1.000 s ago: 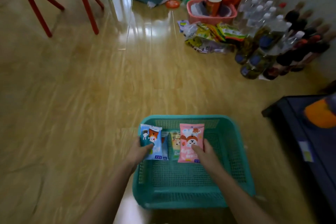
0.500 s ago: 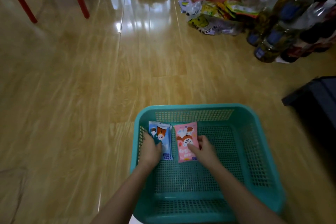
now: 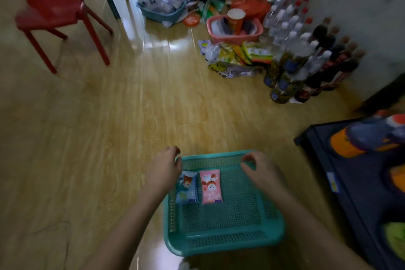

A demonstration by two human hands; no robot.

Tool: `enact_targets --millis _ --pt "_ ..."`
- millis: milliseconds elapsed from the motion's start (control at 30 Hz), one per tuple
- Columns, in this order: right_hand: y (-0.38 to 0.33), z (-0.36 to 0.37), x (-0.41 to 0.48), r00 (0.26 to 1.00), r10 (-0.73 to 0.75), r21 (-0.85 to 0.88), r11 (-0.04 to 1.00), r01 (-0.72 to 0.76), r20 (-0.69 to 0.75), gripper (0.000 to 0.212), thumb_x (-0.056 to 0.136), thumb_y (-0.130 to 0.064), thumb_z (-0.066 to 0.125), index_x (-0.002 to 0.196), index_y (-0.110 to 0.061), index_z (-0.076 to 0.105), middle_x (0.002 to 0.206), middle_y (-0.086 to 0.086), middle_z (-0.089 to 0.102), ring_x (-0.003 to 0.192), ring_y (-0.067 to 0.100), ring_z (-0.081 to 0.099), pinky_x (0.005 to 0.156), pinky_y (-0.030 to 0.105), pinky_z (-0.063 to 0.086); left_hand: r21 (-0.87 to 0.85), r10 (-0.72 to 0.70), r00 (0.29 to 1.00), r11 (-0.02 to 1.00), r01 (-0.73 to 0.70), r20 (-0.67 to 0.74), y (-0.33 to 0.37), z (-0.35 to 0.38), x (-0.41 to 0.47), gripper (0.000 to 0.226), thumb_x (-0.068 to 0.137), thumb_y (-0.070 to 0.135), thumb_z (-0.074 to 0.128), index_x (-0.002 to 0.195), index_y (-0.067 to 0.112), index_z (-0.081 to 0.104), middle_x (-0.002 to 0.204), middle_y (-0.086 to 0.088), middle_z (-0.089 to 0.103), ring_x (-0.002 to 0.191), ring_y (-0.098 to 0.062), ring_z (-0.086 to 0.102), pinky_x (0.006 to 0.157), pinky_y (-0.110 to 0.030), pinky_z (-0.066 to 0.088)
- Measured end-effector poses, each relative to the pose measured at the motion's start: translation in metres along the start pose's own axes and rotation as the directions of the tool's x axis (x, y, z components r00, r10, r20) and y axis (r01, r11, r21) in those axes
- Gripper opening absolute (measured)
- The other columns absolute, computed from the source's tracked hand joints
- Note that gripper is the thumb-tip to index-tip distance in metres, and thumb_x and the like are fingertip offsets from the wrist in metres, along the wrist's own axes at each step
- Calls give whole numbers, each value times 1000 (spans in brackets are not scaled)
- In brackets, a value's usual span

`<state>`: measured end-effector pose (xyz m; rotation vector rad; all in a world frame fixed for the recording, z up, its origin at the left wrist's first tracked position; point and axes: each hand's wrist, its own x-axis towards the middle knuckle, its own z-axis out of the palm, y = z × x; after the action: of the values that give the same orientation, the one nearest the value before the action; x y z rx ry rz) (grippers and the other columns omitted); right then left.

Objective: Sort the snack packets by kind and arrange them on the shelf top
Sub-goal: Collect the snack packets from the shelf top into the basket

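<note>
A teal mesh basket (image 3: 225,239) stands on the wooden floor in front of me. Inside it, side by side at the far left, lie a blue snack packet (image 3: 187,189) and a pink snack packet (image 3: 210,186). My left hand (image 3: 163,170) hovers over the basket's far left corner, fingers curled, holding nothing. My right hand (image 3: 259,170) is above the far rim, fingers apart and empty. A dark shelf top (image 3: 355,182) shows at the right edge with blurred orange, purple and green items on it.
A heap of snack packets (image 3: 234,57) lies on the floor ahead, beside rows of bottles (image 3: 304,50) along the wall. A pink basket (image 3: 234,30) with a cup, a blue basket (image 3: 162,11) of bags and a red chair (image 3: 52,11) stand farther back.
Both hands have let go of the blue and pink packets, which now lie flat in the basket. The hands have lifted toward the basket's far rim. The view has tilted up.
</note>
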<state>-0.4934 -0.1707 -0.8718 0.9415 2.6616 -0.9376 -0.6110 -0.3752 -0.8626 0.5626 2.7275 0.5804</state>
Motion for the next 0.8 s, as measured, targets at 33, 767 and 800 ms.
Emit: enact_targets --millis 33,767,800 --pt "-18 -43 -14 1000 -5 -6 1000 5 -22 23 90 -29 55 109 -19 62 116 -1 60 106 19 56 85 32 47 14 16 1000 1000 -16 -19 23 -41 -3 25 93 19 48 113 8 60 111 -6 65 100 -24 60 79 -35 48" --pt "-192 -613 -543 610 223 34 951 -306 -760 28 92 -38 50 117 -29 57 114 -12 58 106 13 54 76 33 48 -52 845 534 533 -845 -25 450 -584 -223 22 87 47 50 93 28 60 81 8 65 76 -15 64 66 -36 52" --pt "-190 -611 -566 563 248 57 941 -335 -789 28 91 -38 51 116 -29 57 112 -11 58 105 14 55 76 34 49 -52 875 484 482 -874 -23 460 -582 -233 24 85 49 48 92 29 60 80 9 66 75 -14 64 65 -36 52"
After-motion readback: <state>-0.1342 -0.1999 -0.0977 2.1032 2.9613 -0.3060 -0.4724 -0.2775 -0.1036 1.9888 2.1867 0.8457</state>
